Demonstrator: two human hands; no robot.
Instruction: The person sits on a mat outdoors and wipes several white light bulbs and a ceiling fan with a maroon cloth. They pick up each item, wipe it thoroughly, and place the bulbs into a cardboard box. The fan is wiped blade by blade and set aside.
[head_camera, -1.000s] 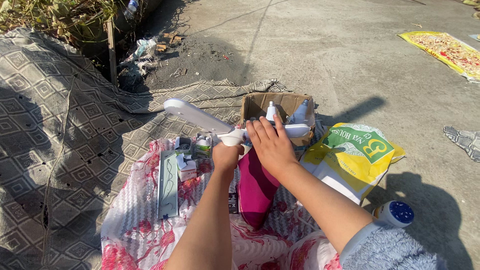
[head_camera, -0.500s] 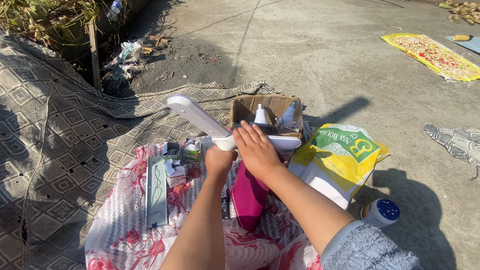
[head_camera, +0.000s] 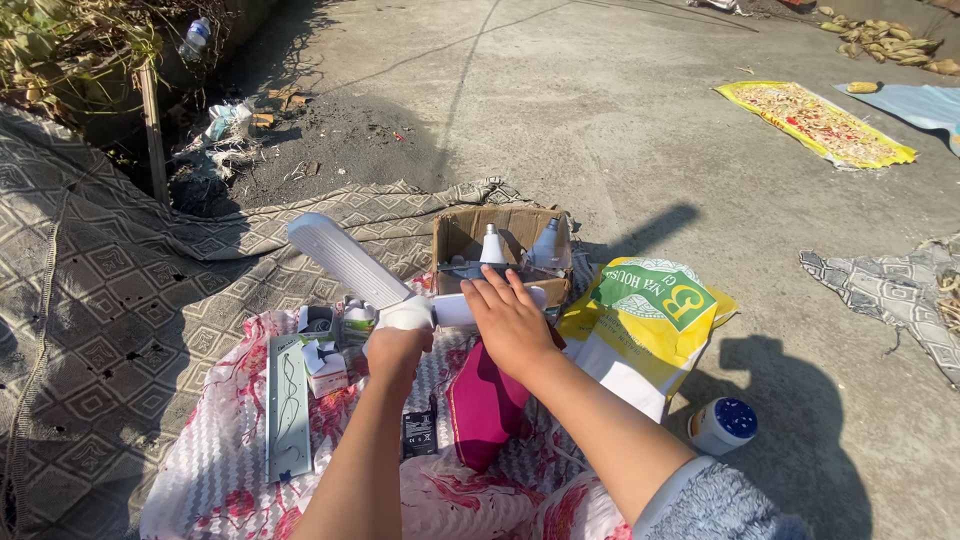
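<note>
Left hand (head_camera: 396, 345) clenched around the hub of a white plastic folding-blade lamp (head_camera: 385, 283); one ribbed blade angles up and away from the fist. Right hand (head_camera: 512, 318) lies flat, fingers extended, pressing on the lamp's other blade; grip there is a press, not a clasp. The lamp is held just in front of the open brown cardboard box (head_camera: 502, 240), which holds white bulbs (head_camera: 492, 245). Nearer the person than the box: magenta pouch (head_camera: 482, 400), floral cloth (head_camera: 230, 470). Right of box: yellow-green printed sack (head_camera: 645, 320).

Risk, judged: pressing the blade past its hinge stop could snap it; the palm could slip and knock the box's bulbs.
</note>
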